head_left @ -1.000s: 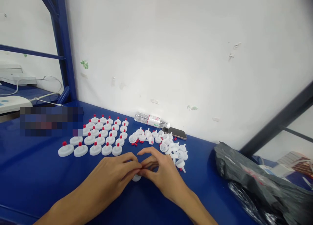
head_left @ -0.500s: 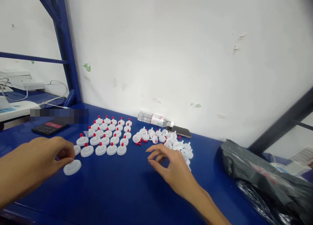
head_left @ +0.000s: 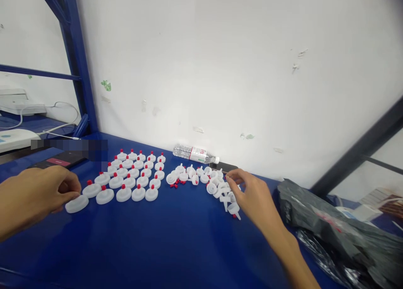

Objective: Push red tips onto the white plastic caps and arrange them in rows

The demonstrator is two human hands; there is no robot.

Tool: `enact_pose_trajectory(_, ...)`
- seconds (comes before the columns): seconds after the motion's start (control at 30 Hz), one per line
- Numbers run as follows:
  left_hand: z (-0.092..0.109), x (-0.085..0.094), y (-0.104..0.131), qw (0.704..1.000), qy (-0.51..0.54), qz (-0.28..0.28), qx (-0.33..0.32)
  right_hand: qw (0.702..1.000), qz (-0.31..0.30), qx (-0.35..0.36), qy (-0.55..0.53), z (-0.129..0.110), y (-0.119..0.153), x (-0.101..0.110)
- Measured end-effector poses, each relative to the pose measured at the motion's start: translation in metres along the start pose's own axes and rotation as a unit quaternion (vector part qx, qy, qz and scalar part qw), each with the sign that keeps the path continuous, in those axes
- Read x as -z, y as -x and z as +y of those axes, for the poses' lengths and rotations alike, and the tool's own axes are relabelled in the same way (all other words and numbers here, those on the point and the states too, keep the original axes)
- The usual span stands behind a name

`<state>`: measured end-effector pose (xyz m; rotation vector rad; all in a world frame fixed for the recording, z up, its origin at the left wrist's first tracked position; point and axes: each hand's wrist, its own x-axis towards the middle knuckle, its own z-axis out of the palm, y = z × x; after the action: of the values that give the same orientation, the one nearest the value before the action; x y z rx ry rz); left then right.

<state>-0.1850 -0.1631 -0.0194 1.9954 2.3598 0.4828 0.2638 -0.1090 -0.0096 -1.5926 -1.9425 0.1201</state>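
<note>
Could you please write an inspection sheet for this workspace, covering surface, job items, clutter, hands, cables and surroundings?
Surface: blue table, glossy.
Job items: red-tipped white caps standing in rows; loose white pieces heaped, with small red pieces among them.
Clutter: bottle on its side beside a phone; grey bag at right.
Hands: left hand pinches a cap; right hand at the heap, grasp unclear.
Cables: white cable, far left.
Surroundings: white wall, marked; blue frame.

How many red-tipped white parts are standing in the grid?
25 red-tipped parts: five rough rows of five on the blue table, left of the loose pile. One more white part is in the left hand, uncounted; its top is hidden.
</note>
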Motion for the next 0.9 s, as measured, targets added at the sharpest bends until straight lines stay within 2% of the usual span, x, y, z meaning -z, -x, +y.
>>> enact_pose_trajectory(0.1,0.01,0.006,-0.003,0.995,-0.084,-0.04,0.027,0.999,-0.042,-0.007,0.03,0.007,-0.002,0.001)
enact_pose_trajectory(0.2,0.012,0.008,-0.004,0.996,-0.079,-0.038,0.029,0.997,-0.065,0.003,0.05,0.009,-0.001,-0.003)
enact_pose_trajectory(0.4,0.008,0.007,-0.012,0.993,-0.068,-0.083,0.054,0.993,-0.09,0.032,0.067,0.005,0.001,-0.01)
enact_pose_trajectory(0.57,0.003,0.003,-0.018,0.996,-0.059,-0.06,0.038,0.993,-0.079,0.044,0.069,0.005,0.002,-0.011)
enact_pose_trajectory(0.8,-0.017,-0.011,-0.024,0.999,-0.035,-0.013,0.02,0.993,-0.075,0.05,0.081,0.007,0.001,-0.013)
enact_pose_trajectory(0.9,-0.013,-0.009,-0.019,1.0,-0.001,0.023,0.019,0.991,-0.087,0.054,0.087,0.004,0.002,-0.013)
